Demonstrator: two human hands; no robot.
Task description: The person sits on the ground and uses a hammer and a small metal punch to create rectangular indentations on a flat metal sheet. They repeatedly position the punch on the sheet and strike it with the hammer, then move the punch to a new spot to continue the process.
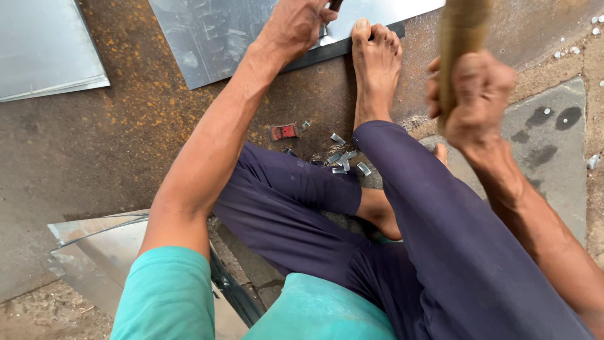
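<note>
- At the top of the head view, on the rusty floor: a grey metal sheet, its near edge running as a long slant from lower left up to the right, over a dark strip along that edge.
- On that edge, pressing down: left hand, curled shut, with a small dark tool poking out of the fist; kind of tool not clear, most of it cut off by the frame.
- Just right of that hand, toes on the same edge: bare foot, pinning the sheet.
- To the right and raised, apart from the sheet: right hand, wrapped tight round a thick wooden handle pointing up out of view; head of it unseen.
- Nearer of the two to the sheet: the left hand, touching; the right one well apart, lying right of the foot.
- Between the legs, on the floor: small shiny metal clips and a red scrap.
- At far left: another pale sheet.
</note>
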